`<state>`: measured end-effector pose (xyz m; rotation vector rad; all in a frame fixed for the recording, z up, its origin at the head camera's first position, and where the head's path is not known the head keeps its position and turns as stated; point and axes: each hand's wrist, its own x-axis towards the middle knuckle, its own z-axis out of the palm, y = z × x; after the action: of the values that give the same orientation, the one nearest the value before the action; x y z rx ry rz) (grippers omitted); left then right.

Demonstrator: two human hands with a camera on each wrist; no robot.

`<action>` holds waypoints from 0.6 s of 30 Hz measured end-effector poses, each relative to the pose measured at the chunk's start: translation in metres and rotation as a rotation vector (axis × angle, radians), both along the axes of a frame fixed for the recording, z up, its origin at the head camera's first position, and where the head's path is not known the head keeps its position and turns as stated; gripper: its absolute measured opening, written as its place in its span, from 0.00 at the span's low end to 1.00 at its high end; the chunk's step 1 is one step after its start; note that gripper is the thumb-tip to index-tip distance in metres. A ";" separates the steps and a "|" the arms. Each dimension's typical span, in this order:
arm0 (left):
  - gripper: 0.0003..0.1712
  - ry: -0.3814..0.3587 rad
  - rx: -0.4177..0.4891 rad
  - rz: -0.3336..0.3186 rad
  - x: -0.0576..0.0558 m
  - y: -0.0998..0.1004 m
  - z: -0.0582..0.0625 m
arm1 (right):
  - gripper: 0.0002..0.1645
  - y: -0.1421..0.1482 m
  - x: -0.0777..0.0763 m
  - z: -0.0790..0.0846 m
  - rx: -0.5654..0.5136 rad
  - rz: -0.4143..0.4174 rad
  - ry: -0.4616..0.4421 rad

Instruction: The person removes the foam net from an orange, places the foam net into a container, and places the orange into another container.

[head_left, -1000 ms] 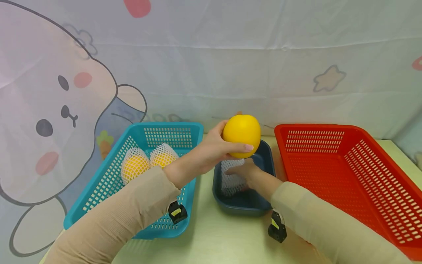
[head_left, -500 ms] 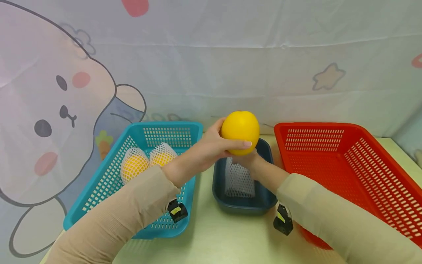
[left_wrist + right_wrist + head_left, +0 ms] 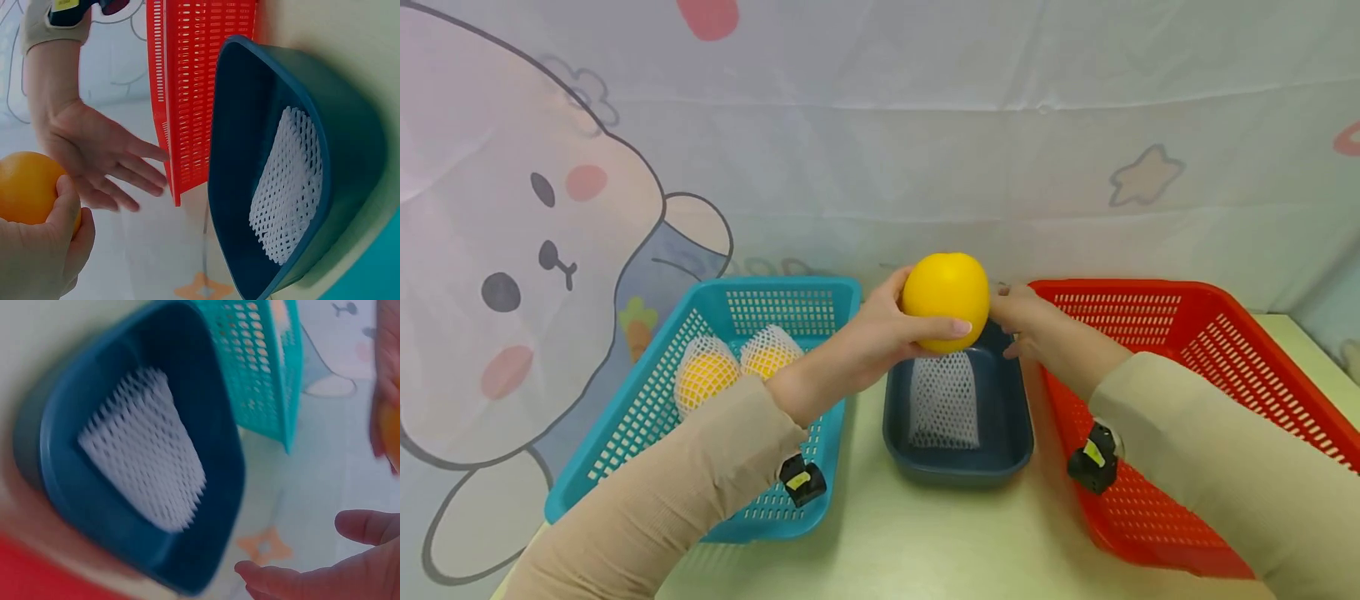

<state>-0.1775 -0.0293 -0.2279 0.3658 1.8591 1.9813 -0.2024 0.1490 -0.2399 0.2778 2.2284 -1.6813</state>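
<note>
A smooth, round yellow-orange fruit [image 3: 947, 298] without a net is held up by my left hand [image 3: 880, 340], its thumb across the near side. Just right of it is my right hand [image 3: 1032, 321], holding nothing. In the left wrist view that right hand [image 3: 100, 153] shows its palm, fingers spread, beside the fruit [image 3: 28, 187]. Below them stands a dark blue basin [image 3: 962, 478]. A white foam net sleeve [image 3: 943, 404] lies flat inside it, its far end hidden by the fruit in the head view.
At left, a turquoise basket [image 3: 775, 527] contains two yellow fruits in white foam nets [image 3: 707, 382], partly behind my left arm. A red basket [image 3: 1138, 350] stands at right, under my right forearm. A printed cloth [image 3: 887, 167] hangs behind the pale table [image 3: 880, 542].
My right hand has left the foam net in the basin, then risen and moved right beside the fruit. The net now lies flat. My left hand still holds the fruit up, nearly unmoved.
</note>
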 end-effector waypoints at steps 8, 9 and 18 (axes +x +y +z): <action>0.41 -0.010 -0.007 0.000 0.001 0.001 -0.002 | 0.47 0.050 0.000 0.016 0.125 -0.003 -0.007; 0.41 -0.007 -0.010 -0.002 0.001 0.002 -0.002 | 0.47 0.058 0.000 0.017 0.133 0.002 -0.004; 0.44 0.009 0.000 -0.031 0.001 0.005 -0.004 | 0.45 0.149 0.009 0.018 0.273 0.075 -0.007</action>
<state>-0.1763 -0.0246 -0.2322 0.4018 1.8479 1.9627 -0.1934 0.2976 -0.2223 0.2614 2.4305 -1.3353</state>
